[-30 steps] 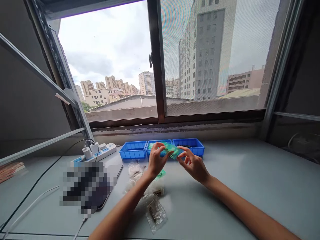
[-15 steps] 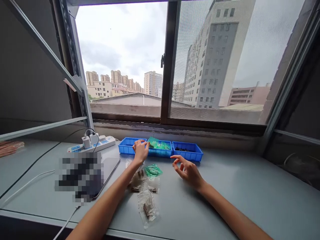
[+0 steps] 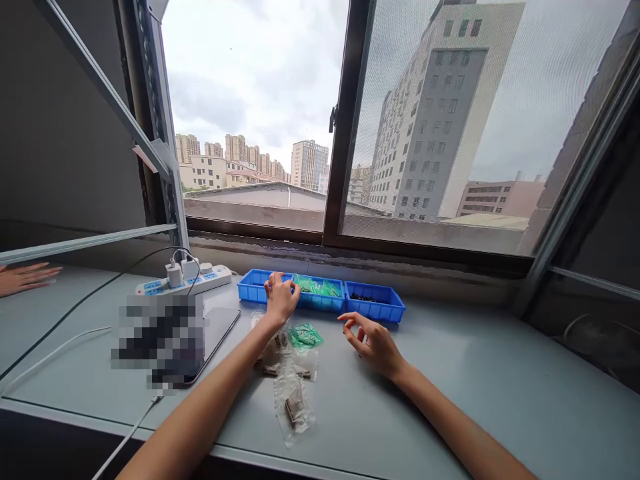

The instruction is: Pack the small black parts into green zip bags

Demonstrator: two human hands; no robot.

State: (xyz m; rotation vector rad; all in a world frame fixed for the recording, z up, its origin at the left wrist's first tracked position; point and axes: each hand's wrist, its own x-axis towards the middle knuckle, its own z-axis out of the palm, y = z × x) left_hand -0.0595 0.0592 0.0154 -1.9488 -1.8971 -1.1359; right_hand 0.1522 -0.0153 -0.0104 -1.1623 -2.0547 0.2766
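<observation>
My left hand (image 3: 282, 300) is over the place where the left blue bin (image 3: 250, 291) meets the middle blue bin (image 3: 320, 303). Its fingers are curled together; anything between them is too small or hidden to make out. Green plastic packets (image 3: 317, 287) lie in the middle bin. Just in front of the right blue bin (image 3: 383, 310), which holds small black parts (image 3: 361, 297), is my right hand (image 3: 375, 343). Its fingers are bent, with thumb and index apart, and no held thing shows. Between my arms lie a green packet (image 3: 305, 337) and clear bags (image 3: 295, 407) with small brown-grey pieces.
At left stand a white power strip (image 3: 210, 281) with plugs, a tablet-like flat device (image 3: 220, 340) under a blurred patch, and cables (image 3: 75, 310). Another person's hand (image 3: 30, 278) rests at the far left edge. A window (image 3: 260, 167) rises behind the grey table (image 3: 475, 373).
My left hand has lifted slightly and its fingers have drawn back from the green packets. My right hand has barely moved. The other person's hand has spread out at far left. The view has tilted slightly.
</observation>
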